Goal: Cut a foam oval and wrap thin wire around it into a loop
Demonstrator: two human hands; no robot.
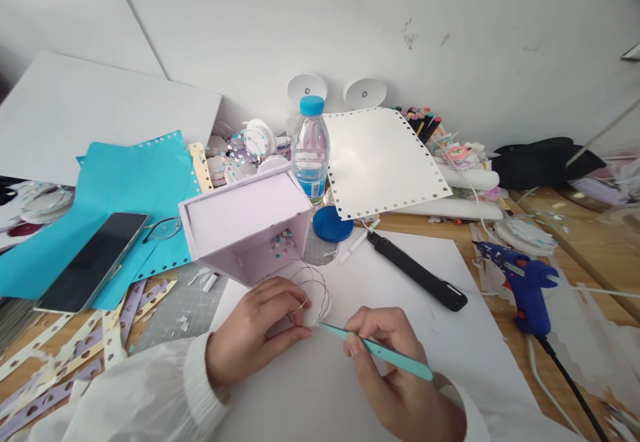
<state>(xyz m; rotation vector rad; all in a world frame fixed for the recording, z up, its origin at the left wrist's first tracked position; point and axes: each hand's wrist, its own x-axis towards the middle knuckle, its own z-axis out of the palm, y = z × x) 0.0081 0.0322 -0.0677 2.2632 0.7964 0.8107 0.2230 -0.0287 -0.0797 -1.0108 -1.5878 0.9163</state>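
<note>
Between the fingertips of my left hand [257, 329] is pinched a loose coil of thin silvery wire [329, 295], its loops standing up above the white paper [440, 355]. My right hand [387, 389] grips turquoise tweezers [400, 359], their tips pointing left at the lower edge of the coil. Whether the tips close on the wire is too small to tell. Just behind my left hand lies a pale lilac box [245, 212], its open side facing me. Small confetti pieces [283, 243] show inside it.
Right of the paper lies a blue glue gun [533, 289] with its cord; a black pen-like tool [417, 272] rests nearer. A water bottle [311, 152] and blue lid [333, 224] stand behind. At left, a phone [93, 262] and glasses [165, 229] lie on turquoise sheets [133, 179].
</note>
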